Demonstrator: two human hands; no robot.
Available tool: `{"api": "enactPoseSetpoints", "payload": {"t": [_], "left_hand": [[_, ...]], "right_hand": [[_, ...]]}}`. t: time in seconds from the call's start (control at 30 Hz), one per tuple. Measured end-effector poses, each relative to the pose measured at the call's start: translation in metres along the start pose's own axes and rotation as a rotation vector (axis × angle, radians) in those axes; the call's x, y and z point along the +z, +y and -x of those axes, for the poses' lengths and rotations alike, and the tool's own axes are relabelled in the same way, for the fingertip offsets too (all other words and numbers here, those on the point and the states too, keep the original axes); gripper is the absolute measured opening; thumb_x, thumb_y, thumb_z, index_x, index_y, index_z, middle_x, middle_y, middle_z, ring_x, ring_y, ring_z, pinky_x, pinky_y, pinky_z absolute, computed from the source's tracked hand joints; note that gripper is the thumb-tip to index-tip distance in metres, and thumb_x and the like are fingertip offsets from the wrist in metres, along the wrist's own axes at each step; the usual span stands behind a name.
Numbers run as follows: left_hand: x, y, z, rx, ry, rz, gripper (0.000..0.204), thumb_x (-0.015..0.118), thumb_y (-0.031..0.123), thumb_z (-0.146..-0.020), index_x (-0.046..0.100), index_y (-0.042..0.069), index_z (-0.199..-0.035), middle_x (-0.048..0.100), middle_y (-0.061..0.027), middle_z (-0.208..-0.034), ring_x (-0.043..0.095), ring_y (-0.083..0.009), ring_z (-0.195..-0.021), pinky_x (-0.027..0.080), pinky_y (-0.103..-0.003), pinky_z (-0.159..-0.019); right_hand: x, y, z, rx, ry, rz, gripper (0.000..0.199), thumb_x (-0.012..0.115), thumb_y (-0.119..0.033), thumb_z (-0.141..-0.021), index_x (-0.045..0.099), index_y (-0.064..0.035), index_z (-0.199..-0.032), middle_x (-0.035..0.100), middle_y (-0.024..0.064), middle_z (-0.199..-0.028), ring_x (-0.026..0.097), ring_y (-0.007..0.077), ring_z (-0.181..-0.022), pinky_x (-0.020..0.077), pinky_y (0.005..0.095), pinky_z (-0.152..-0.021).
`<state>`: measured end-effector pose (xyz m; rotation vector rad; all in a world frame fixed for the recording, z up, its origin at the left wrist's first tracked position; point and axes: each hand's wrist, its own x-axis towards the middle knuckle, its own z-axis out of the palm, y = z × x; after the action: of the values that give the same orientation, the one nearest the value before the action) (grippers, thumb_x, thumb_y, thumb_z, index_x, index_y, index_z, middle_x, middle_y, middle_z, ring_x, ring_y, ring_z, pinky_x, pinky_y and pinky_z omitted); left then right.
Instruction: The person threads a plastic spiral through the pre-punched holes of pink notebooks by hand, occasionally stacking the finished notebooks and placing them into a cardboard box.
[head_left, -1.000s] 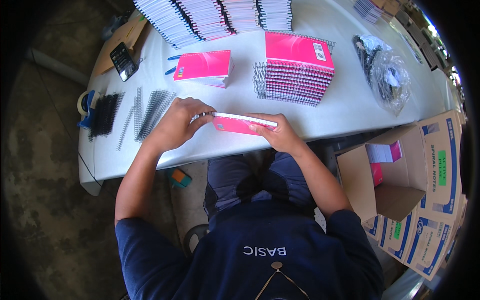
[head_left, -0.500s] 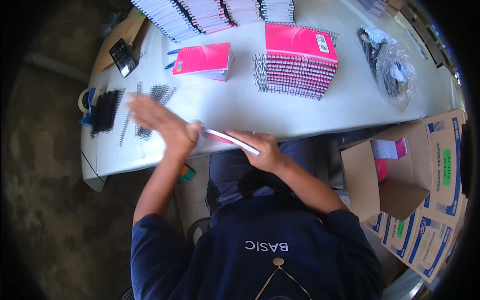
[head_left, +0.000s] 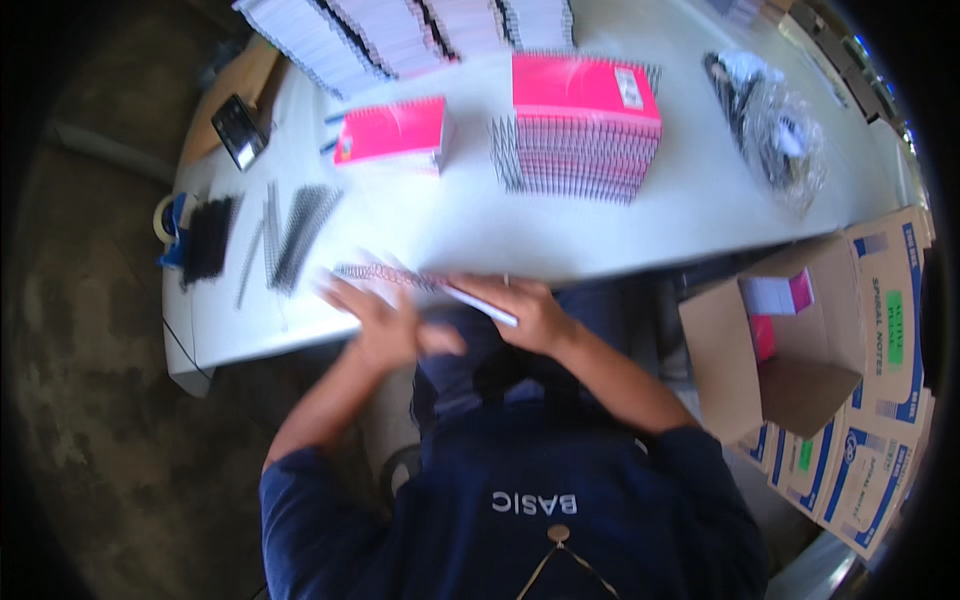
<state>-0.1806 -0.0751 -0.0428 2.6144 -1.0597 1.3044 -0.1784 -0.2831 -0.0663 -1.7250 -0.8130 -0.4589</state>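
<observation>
Gripping a notebook (head_left: pixel 484 307) edge-on at the table's (head_left: pixel 690 205) near edge, the right hand (head_left: pixel 537 317) pinches it firmly. A wire coil (head_left: pixel 388 273) extends leftward from it. The left hand (head_left: pixel 383 325), blurred, is spread beside the coil; contact cannot be determined.

white-edged notebook (head_left: pixel 487 307), dark grey coil (head_left: pixel 382 273) tinged reddish, hot pink stacked notebooks (head_left: pixel 570 88) striped with dark wire, grey loose coils (head_left: pixel 303 238), black coils (head_left: pixel 208 240), blue tape dispenser (head_left: pixel 177 228), white table (head_left: pixel 690 225), tan boxes (head_left: pixel 866 485) with blue bands and green labels, navy shirt (head_left: pixel 600 450) with white lettering
</observation>
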Motion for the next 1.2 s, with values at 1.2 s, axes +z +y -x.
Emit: {"api": "enactPoseSetpoints", "payload": {"t": [1.2], "left_hand": [[0.008, 0.047, -0.025, -0.111, -0.126, 0.356, 0.067, 0.059, 0.051, -0.078, 0.046, 0.003, -0.124, 0.047, -0.0173, -0.122, 0.042, -0.0357, -0.118, 0.018, -0.05, -0.101]], "right_hand": [[-0.005, 0.01, -0.008, 0.366, -0.037, -0.375, 0.036, 0.061, -0.003, -0.08, 0.051, -0.0058, -0.115, 0.063, 0.0139, -0.105, 0.063, 0.029, -0.096, 0.0498, 0.0342, -0.08]]}}
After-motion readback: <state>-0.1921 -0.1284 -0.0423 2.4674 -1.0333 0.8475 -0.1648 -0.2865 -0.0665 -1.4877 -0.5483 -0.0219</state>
